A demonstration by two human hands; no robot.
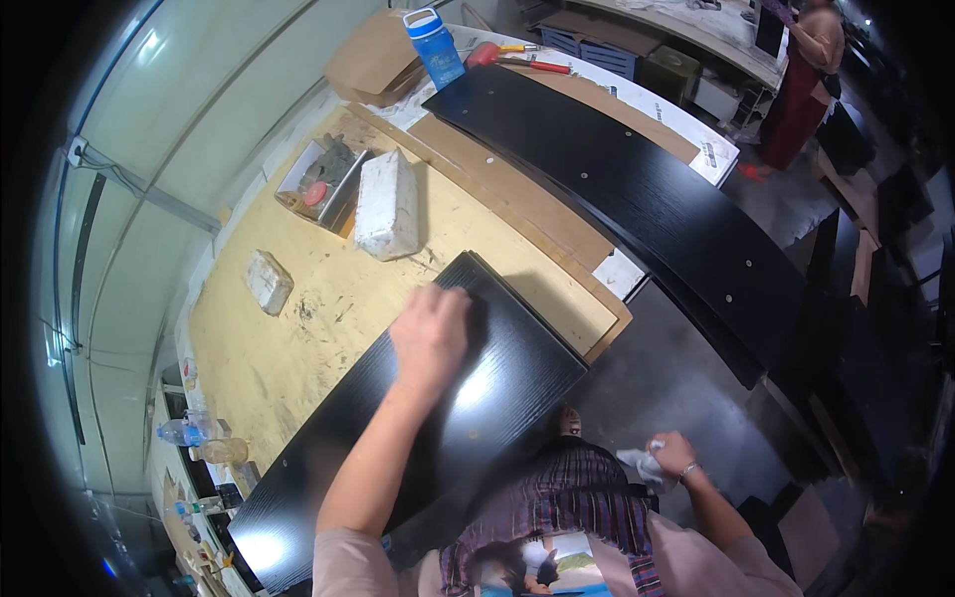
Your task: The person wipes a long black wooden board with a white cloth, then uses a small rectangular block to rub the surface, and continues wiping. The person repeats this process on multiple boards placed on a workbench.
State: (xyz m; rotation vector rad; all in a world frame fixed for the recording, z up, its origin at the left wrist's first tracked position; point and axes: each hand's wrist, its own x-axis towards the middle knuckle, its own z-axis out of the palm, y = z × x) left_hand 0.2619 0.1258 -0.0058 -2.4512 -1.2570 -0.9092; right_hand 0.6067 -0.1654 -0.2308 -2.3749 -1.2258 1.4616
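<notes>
Closest in, the left hand (430, 333) presses flat on a long black wood-grain panel (497, 398), fingers spread and palm down near the panel's far end, nothing gripped in it, just resting on the glossy surface. That panel lies slantwise across the tabletop (298, 338), a yellowish worn board, with its near end running off toward the lower left.

Sweeping from the left: clear plastic bottles (184, 433) stand at the tabletop's left edge. Further in, a small pale block (269, 282) lies alone on the board, well apart from the panel. Beyond it a shallow tray (320, 182) holds odds and ends, and just beside the tray sits a larger white foam block (387, 204). At the far end a blue bottle with a white lid (435, 47) stands upright, with red-handled tools (517, 60) lying near it.

Moving right, a second, longer black panel (637, 199) stretches across a strip of brown cardboard (527, 214), small pale dots showing along its face.

Down at the right, the right hand (673, 456) hangs off the tabletop above the grey floor (676, 378), its grip closed around a crumpled white cloth (637, 463); a band shows at the wrist.

Far upper right, another person in a dark red garment (801, 90) stands by a bench.
</notes>
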